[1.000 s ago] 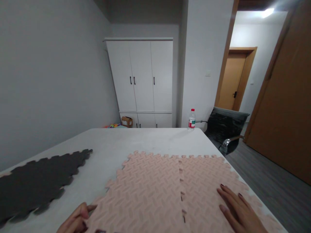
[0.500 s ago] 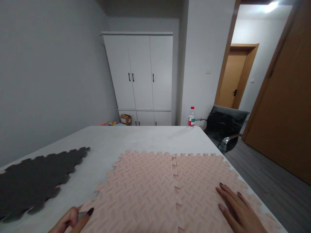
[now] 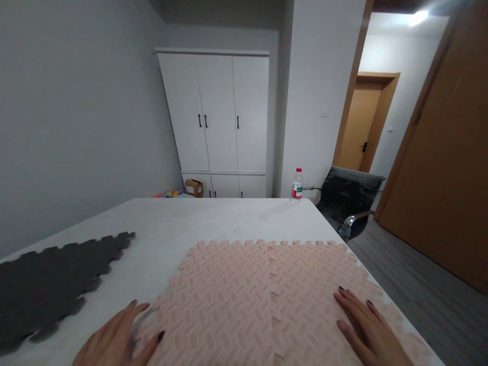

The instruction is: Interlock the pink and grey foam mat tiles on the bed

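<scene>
Two pink foam mat tiles with a raised leaf-like pattern lie flat, side by side, on the white table (image 3: 160,218). Their toothed edges meet along a seam, with the left pink tile (image 3: 224,295) against the right pink tile (image 3: 312,279). My left hand (image 3: 114,338) is at the left tile's near-left edge, fingers apart, thumb over the tile and the other fingers beside its edge. Resting on the right tile, my right hand (image 3: 368,328) has its fingers spread. A dark grey foam tile (image 3: 53,284) lies apart on the left.
A water bottle with a red cap (image 3: 297,185) stands at the table's far right corner. Beyond are a black chair (image 3: 345,201), a white wardrobe (image 3: 217,112) and a cardboard box (image 3: 194,187). A brown door (image 3: 438,152) stands on the right.
My left hand has opened from its hold on the left tile's edge, its fingers now spread. The seam looks tighter and flatter. My right hand remains on the right tile.
</scene>
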Tool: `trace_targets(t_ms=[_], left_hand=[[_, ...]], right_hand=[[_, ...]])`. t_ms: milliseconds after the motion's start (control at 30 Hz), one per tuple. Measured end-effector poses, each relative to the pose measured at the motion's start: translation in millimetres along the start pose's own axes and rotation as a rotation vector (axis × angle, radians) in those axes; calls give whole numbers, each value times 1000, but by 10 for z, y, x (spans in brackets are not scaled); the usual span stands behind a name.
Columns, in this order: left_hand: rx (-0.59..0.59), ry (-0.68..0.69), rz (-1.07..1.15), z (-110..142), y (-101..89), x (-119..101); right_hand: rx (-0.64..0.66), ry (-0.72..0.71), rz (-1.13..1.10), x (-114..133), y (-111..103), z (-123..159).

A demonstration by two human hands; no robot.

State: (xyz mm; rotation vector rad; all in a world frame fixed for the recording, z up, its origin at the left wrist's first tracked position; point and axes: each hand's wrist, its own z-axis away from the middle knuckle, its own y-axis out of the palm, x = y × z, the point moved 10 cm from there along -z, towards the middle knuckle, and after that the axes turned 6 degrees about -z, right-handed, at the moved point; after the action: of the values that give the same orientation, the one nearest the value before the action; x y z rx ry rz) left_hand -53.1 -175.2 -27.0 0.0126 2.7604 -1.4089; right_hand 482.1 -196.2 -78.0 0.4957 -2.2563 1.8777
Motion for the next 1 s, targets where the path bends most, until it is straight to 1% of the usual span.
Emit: trace_targets(t_ms=[33,67,100,133,167,200,233,267,300,333,367,400,433,467,500,533,600,633,700,767,833,933,1000], left_hand=[[-24,106,-9,2,-36,-230],[-68,218,-6,20,-99,-512],[-110,328,6,53,-165,-831],[-149,460,28,111,-230,-1195],[-183,560,33,172,-280,-1540],[-159,642,15,228,-257,-1869],[-158,708,6,290,-243,-2162],[-146,736,0,334,-203,-2394],[-129,744,2,371,-146,-2572],[-122,736,13,401,-89,-2693],[-109,721,26,427,-22,-2768],[-96,709,40,454,45,-2810],[-81,703,51,479,108,-2825],[-67,703,58,502,160,-2825],[-52,702,61,518,200,-2812],[-37,704,61,528,228,-2796],[-13,696,65,526,248,-2763],[-3,692,69,523,248,-2758],[22,683,80,518,259,-2774],[43,656,91,518,286,-2814],[61,614,100,523,329,-2862],[67,512,97,511,368,-2882],[63,507,100,521,349,-2902]], right_hand=[[2,6,2,-10,-3,1],[8,11,2,-14,-14,-4],[15,17,3,-8,-39,-23],[29,24,5,14,-73,-60],[47,37,14,50,-121,-123],[63,49,30,113,-183,-213],[68,54,46,209,-263,-336],[61,51,59,339,-351,-489],[35,21,56,516,-440,-668],[-10,-33,26,733,-524,-861],[-39,-106,-22,971,-558,-1054],[-41,-176,-71,1199,-528,-1239],[-18,-237,-107,1405,-433,-1408],[22,-274,-124,1568,-283,-1554],[72,-284,-121,1679,-90,-1676],[113,-272,-109,1741,111,-1770],[157,-225,-85,1764,468,-1876],[162,-205,-79,1750,601,-1895],[157,-186,-77,1719,763,-1892],[151,-178,-76,1695,818,-1868],[143,-159,-72,1678,811,-1851],[145,-144,-76,1686,791,-1832],[144,-148,-81,1709,779,-1816]])
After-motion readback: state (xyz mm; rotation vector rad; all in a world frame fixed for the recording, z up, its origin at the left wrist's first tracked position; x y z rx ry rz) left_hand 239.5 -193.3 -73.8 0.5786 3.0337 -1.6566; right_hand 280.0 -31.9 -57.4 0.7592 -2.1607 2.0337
